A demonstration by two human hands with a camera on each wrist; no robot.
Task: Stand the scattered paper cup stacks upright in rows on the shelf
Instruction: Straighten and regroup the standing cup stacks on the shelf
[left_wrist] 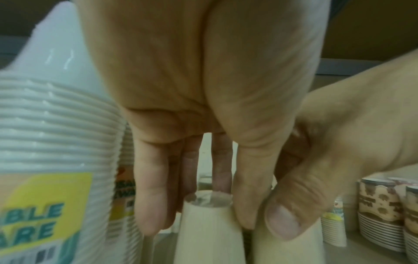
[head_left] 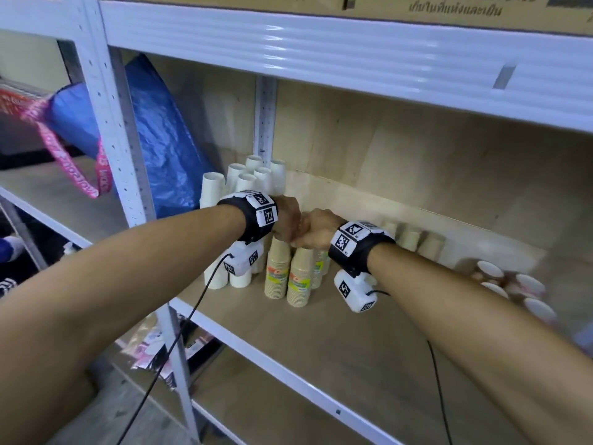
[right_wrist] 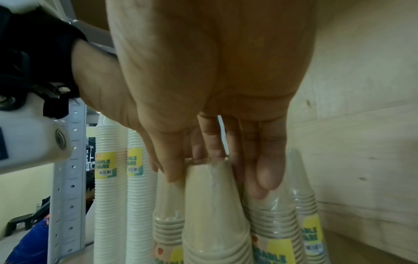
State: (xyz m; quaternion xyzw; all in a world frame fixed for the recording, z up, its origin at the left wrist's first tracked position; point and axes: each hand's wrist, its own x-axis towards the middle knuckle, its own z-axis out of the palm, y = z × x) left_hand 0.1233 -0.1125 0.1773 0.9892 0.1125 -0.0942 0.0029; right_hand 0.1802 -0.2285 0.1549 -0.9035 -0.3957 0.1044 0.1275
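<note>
Several tan paper cup stacks in clear wrap with yellow labels stand upright, rims down, on the wooden shelf (head_left: 353, 335). My left hand (head_left: 287, 223) comes down from above and pinches the narrow top of one tan stack (head_left: 276, 271) between thumb and fingers (left_wrist: 149, 205); this tan stack (left_wrist: 210, 235) shows close up in the left wrist view. Right beside it, my right hand (head_left: 313, 231) grips the top of the neighbouring tan stack (head_left: 300, 279). In the right wrist view its fingers (right_wrist: 269, 171) and thumb wrap that stack (right_wrist: 214, 214). The two hands touch.
Taller white cup stacks (head_left: 247, 179) stand in rows at the back left beside a blue bag (head_left: 160, 139) and a steel post (head_left: 266, 117). More tan stacks (head_left: 410, 239) stand behind my right wrist. Patterned cup stacks (head_left: 513, 284) lie blurred at the right. The upper shelf beam (head_left: 321, 59) hangs overhead.
</note>
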